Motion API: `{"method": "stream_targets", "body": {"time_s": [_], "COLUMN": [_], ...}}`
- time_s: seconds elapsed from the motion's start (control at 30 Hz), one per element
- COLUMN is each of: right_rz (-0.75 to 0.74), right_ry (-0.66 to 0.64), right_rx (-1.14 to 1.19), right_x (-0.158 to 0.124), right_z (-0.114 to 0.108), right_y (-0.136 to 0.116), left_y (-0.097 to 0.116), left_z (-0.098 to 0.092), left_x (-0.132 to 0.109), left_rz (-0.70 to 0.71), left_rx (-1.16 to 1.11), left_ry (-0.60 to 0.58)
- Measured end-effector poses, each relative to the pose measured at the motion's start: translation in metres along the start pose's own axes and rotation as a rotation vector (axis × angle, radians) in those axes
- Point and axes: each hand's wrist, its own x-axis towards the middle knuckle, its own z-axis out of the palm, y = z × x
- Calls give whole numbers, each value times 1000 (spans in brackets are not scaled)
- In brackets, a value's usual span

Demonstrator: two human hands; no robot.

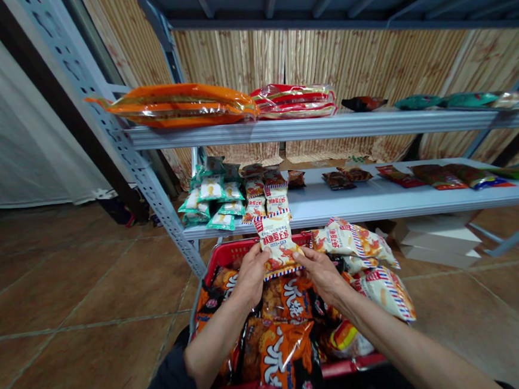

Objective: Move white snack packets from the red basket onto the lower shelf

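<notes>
Both my left hand point(253, 274) and my right hand point(322, 271) grip a white snack bag point(275, 236) with red lettering and a striped edge, one at each side. The bag is held above a red shopping basket point(221, 254), near the lower shelf's front edge. Orange-and-black snack bags point(279, 355) fill much of the basket. More white snack bags point(348, 238) lie at its right side, some jutting over the rim. Just beyond the held bag, similar white bags point(276, 198) stand in a stack on the lower shelf.
Green-and-white packets point(211, 188) are piled at the left of the lower shelf point(314, 205). Farther right lie several flat packets point(438, 175). The upper shelf bears a large orange bag point(180, 105) and red bags point(294, 100). A perforated metal post point(150, 173) rises at left; white boxes point(438, 240) sit underneath.
</notes>
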Motion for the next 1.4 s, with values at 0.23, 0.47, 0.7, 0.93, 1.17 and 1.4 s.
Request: {"method": "stream_targets", "body": {"time_s": [0.23, 0.47, 0.7, 0.93, 1.17, 1.4], "right_rz": [10, 29, -10, -40, -109, -281], "right_ry": [22, -3, 61, 66, 65, 121], "right_rx": [6, 61, 56, 73, 16, -203], "right_x": [0, -2, -1, 0, 0, 1], "right_z": [-1, 2, 3, 3, 5, 6], "right_y": [3, 1, 2, 2, 5, 8], "left_y": [-3, -1, 1, -7, -14, -17], "left_z": [-1, -6, -6, -5, 0, 2], "left_x": [1, -1, -4, -6, -18, -22], "left_rz": [-1, 23, 37, 229, 498, 415], "left_rx": [14, 16, 83, 393, 877, 1025], "left_ry": [-14, -16, 38, 80, 84, 12]}}
